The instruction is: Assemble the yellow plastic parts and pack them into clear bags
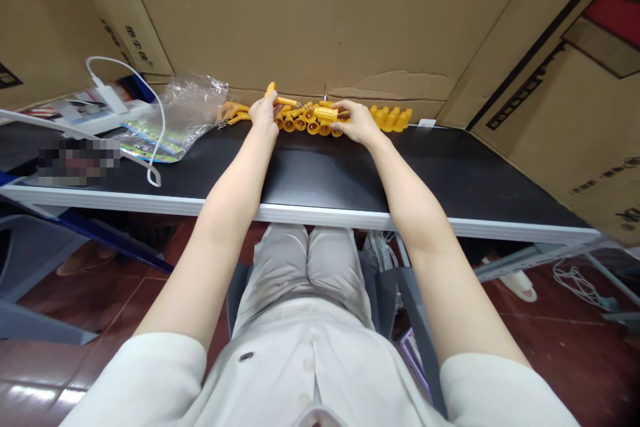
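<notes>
Both my arms reach across a black table [320,173] to a heap of small yellow plastic parts [306,121] at its far edge. My left hand [264,110] is closed around a thin yellow stick-shaped part [273,90] that pokes up above the fingers. My right hand [356,121] grips a yellow block-shaped part [326,113] lying on top of the heap. A row of yellow parts [393,118] stands just right of my right hand, and a few more yellow parts [231,112] lie left of my left hand.
A crumpled clear plastic bag [180,113] over printed sheets lies at the left, with a white cable [155,127] and white charger [107,95]. Cardboard boxes [350,20] wall in the back and right. The table's white front edge [320,215] runs above my lap.
</notes>
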Demonstrator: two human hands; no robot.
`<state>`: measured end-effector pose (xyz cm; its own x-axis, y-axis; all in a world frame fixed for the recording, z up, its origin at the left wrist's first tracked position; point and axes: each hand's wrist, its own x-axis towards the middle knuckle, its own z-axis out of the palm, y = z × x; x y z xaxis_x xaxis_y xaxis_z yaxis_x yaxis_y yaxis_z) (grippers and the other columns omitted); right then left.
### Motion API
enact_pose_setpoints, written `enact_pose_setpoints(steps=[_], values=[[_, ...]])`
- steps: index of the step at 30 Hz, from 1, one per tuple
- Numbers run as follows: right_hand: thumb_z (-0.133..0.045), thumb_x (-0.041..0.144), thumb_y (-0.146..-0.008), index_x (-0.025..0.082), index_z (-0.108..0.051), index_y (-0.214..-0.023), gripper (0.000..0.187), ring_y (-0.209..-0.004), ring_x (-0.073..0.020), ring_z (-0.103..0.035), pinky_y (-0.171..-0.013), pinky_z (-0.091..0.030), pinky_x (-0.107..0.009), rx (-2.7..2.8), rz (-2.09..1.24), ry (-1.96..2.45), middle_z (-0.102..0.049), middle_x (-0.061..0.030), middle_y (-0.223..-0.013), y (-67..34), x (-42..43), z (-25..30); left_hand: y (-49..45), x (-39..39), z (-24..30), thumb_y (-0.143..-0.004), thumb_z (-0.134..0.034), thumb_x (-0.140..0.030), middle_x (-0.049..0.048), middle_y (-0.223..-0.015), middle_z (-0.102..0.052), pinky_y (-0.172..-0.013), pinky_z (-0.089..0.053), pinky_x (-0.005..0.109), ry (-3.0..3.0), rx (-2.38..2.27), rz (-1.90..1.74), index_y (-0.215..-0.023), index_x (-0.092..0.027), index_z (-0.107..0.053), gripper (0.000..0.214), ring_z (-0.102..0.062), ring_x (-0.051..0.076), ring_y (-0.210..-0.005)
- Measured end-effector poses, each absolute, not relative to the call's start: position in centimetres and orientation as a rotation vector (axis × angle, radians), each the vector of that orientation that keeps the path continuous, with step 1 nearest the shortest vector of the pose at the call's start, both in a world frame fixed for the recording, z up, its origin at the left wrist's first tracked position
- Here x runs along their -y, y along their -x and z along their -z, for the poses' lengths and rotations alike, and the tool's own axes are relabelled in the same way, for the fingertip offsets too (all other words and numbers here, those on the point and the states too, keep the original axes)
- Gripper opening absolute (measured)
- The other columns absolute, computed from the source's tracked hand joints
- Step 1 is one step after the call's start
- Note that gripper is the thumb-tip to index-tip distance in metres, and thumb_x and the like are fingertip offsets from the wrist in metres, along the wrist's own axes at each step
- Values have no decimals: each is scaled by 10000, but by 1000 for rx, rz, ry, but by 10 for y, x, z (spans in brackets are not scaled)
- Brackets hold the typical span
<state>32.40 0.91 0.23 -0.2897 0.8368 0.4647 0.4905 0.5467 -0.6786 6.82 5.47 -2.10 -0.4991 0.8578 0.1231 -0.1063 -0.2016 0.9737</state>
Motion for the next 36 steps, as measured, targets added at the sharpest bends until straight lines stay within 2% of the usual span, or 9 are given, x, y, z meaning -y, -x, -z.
enact_pose_setpoints(steps=[5, 8, 11, 14, 18, 20, 24, 30, 36], values=[[-939, 224, -716, 215, -780, -1187, 497, -1219, -356, -747, -1162, -557, -585, 1990, -457, 1131, -766, -105, -1252, -326, -13, -1, -69, -55, 21, -1029, -692, -420, 89, -1155, -794, -1073, -635, 511, -985, -1399, -1772, -997, -199, -648, 228, -776, 282, -1250], [-940, 283, -744, 213, -766, -1285, 573, -1244, -355, -736, -1153, -573, -569, 2042, -435, 1101, -750, -128, -1315, -326, -21, 3, -79, -42, 14, -1045, -669, -307, 69, -1184, -780, -1011, -652, 420, -974, -1365, -1717, -1057, -196, -660, 112, -788, 251, -1234], [-935, 335, -760, 224, -764, -1315, 592, -1249, -357, -731, -1139, -587, -569, 2064, -422, 1038, -753, -126, -1310, -327, -32, 9, -96, -26, 6, -1035, -626, -156, 62, -1077, -781, -937, -657, 309, -1005, -1319, -1640, -997, -175, -672, 63, -825, 202, -1102], [-940, 346, -749, 219, -767, -1302, 593, -1185, -350, -755, -1117, -603, -583, 2048, -446, 1021, -766, -121, -1260, -333, -42, 14, -107, -14, 5, -1030, -652, -191, 55, -971, -775, -881, -665, 279, -1154, -1364, -1588, -935, -171, -703, 110, -834, 193, -928], [-945, 333, -741, 203, -768, -1302, 603, -1140, -333, -772, -1115, -604, -573, 2019, -488, 1056, -763, -126, -1241, -345, -51, 18, -105, -10, 14, -1038, -629, -260, 54, -903, -780, -896, -660, 296, -1537, -1572, -1461, -987, -170, -770, 176, -809, 210, -906], [-945, 319, -740, 198, -771, -1293, 591, -1132, -328, -772, -1116, -602, -572, 2022, -501, 1071, -766, -120, -1215, -349, -52, 18, -100, -11, 19, -1016, -655, -270, 72, -943, -798, -983, -643, 342, -1732, -1611, -1372, -1136, -163, -786, 208, -807, 236, -966], [-931, 258, -741, 185, -768, -1274, 562, -1103, -313, -775, -1118, -601, -564, 2020, -537, 1108, -771, -115, -1195, -354, -51, 17, -94, -11, 27, -913, -781, -250, 108, -1140, -811, -1178, -541, 459, -2044, -1565, -1292, -1437, -200, -694, 533, -779, 297, -1168], [-936, 249, -758, 174, -755, -1113, 405, -1087, -293, -777, -1112, -597, -512, 1942, -661, 1088, -776, -88, -1061, -351, -34, 9, -95, -9, 27, -855, -740, -123, 107, -1079, -796, -1149, -527, 468, -2203, -1739, -1165, -1242, -175, -753, 391, -759, 313, -1150], [-871, 583, -899, 222, -640, -975, 435, -793, -239, -785, -793, -659, -402, 1724, -892, 1127, -725, -40, -815, -341, -18, 0, -93, -8, 24, -818, -727, -131, 32, -829, -729, -1057, -548, 421, -2262, -1649, -1338, -1110, -224, -764, 309, -738, 280, -1009]])
